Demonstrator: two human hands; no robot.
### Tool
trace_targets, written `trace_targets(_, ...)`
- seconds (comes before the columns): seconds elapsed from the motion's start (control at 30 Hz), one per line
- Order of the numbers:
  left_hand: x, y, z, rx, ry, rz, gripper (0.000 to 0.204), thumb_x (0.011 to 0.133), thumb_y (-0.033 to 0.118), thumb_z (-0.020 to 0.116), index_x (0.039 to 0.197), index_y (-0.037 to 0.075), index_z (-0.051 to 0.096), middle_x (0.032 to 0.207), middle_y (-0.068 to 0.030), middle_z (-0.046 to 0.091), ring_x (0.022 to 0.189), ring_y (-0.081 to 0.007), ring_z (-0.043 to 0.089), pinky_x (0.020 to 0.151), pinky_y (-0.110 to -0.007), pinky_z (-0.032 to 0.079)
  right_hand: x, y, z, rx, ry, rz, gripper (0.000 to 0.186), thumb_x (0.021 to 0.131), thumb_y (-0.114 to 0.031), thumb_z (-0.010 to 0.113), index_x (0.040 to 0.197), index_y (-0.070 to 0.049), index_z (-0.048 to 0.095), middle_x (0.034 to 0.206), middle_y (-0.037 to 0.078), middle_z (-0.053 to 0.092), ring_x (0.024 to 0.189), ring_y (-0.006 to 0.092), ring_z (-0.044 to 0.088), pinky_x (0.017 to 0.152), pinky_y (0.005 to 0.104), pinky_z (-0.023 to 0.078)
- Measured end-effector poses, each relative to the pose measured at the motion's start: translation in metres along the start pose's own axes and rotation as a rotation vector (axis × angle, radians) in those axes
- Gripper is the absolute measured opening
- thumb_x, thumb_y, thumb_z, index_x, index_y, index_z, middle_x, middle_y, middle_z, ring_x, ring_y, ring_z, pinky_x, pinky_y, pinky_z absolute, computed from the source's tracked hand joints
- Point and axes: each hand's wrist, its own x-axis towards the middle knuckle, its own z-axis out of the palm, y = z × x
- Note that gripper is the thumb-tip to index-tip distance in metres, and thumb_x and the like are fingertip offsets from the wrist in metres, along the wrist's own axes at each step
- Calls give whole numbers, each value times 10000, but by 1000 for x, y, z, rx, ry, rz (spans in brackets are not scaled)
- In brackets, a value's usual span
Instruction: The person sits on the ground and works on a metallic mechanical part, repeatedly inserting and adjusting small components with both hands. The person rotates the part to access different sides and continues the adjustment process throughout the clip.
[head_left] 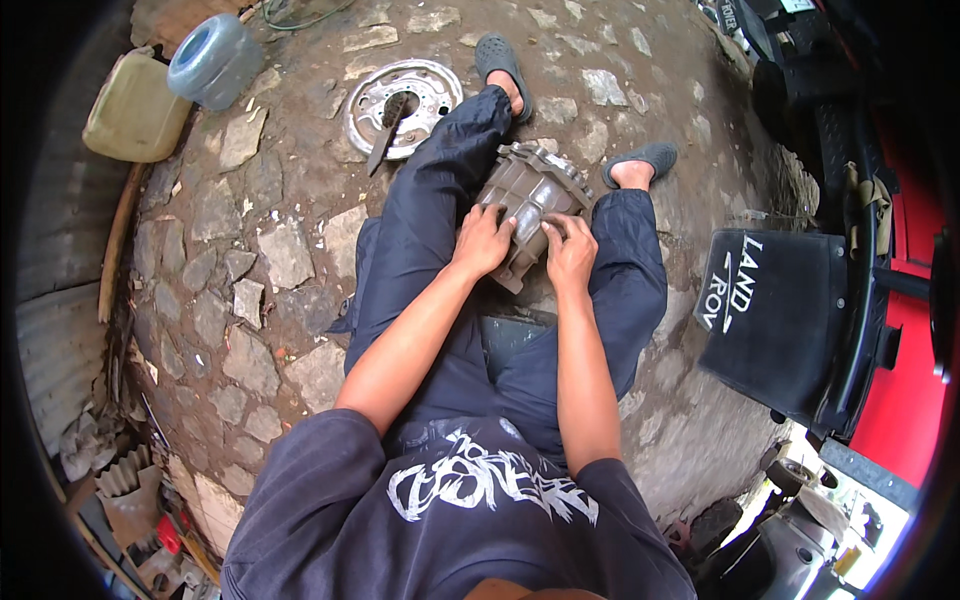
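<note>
A grey ribbed metal housing (541, 196), like a gearbox casing, stands on the ground between my legs. It has a scalloped flange at its far end. My left hand (484, 241) lies on its near left side, fingers bent against the metal. On the near right side, my right hand (571, 250) has its fingers curled and drawn together at the casing's edge. Whether a small part is between those fingertips cannot be made out. My palms hide some of the near end.
Beyond my left leg lies a round metal brake backing plate (437, 83) with a dark brush (388, 137) across it. A clear blue water jug (214, 62) and yellowish jerrycan (139, 107) stand far left. A black mudflap (771, 318) hangs from a red vehicle (908, 370) at right.
</note>
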Motion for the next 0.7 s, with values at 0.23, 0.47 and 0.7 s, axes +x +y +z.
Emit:
trace_targets(0.23, 10, 4, 3, 24, 22, 13, 495, 1060, 363, 595, 1417, 20, 596, 1404, -267, 553, 1347, -468, 513, 1145, -537, 428, 18, -9, 3, -62, 90, -13, 126, 916, -103, 773, 1025, -44, 799, 988, 170, 741, 950, 386, 720, 866, 448, 553)
trace_targets(0.47, 12, -7, 7, -19, 54, 55, 386, 1084, 271, 557, 1370, 17, 607, 1364, -270, 560, 1294, -481, 531, 1109, -555, 440, 22, -13, -2, -38, -10, 24, 143, 912, -129, 783, 1030, -51, 803, 1002, 169, 752, 949, 373, 727, 866, 441, 558)
trace_targets(0.7, 12, -6, 10, -23, 85, 62, 364, 1088, 249, 550, 1362, 16, 611, 1343, -276, 571, 1275, -488, 540, 1104, -558, 441, 23, -13, 11, -86, 90, 14, 163, 913, -150, 795, 1045, -55, 807, 1006, 166, 759, 939, 366, 734, 860, 436, 558)
